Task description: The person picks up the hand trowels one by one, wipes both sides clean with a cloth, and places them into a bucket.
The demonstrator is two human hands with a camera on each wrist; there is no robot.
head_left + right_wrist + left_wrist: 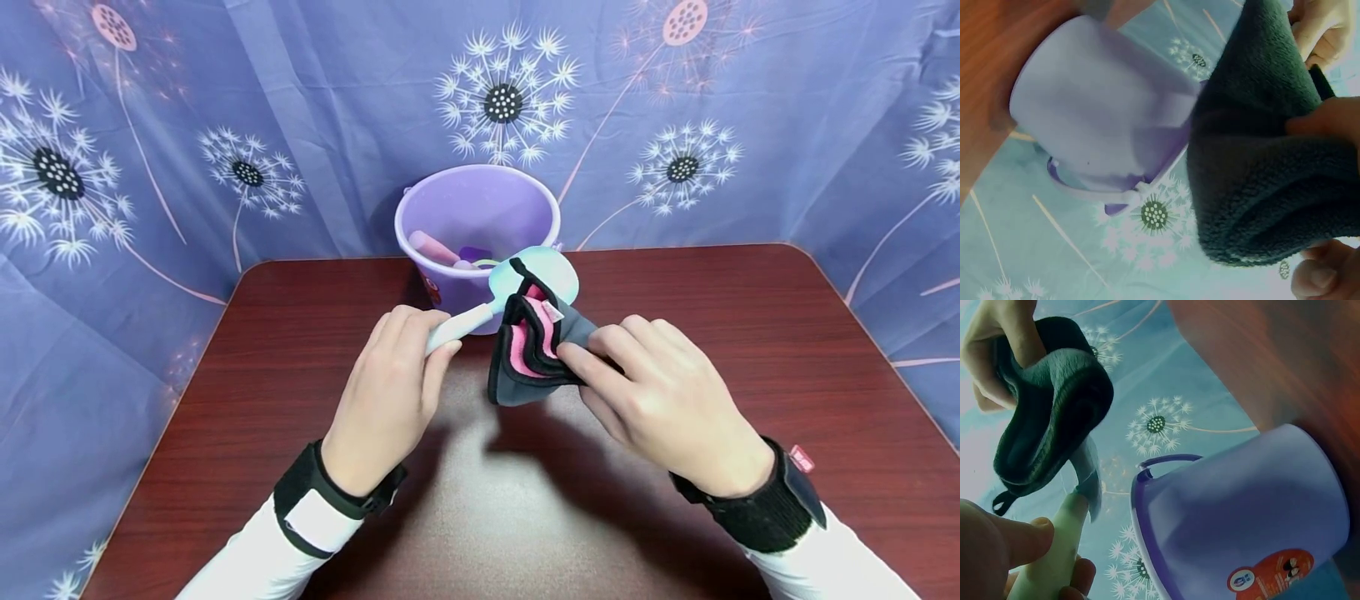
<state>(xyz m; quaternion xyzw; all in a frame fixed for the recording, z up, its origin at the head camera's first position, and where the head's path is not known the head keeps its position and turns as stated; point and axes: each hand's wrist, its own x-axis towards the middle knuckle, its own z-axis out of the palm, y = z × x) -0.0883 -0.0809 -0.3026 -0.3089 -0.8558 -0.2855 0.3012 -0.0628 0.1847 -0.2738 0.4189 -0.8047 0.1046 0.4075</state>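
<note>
My left hand (390,392) grips the white handle of a toy shovel (459,327), whose broad light-blue head points up and to the right. In my right hand (660,400) is a folded cloth (525,350), grey with pink inner layers, black edging and a small white tag. Fingers and thumb pinch the cloth at its right side. It overlaps the lower part of the shovel head in the head view. From the left wrist, the cloth (1054,412) appears just beyond the end of the handle (1054,550). Both things are held up over the table.
A purple bucket (480,196) stands at the table's back edge, just behind the shovel head, with a pink-handled item (435,248) and other small things inside. The dark red wooden table (315,350) meets a blue dandelion-print curtain (337,83) behind and at the sides.
</note>
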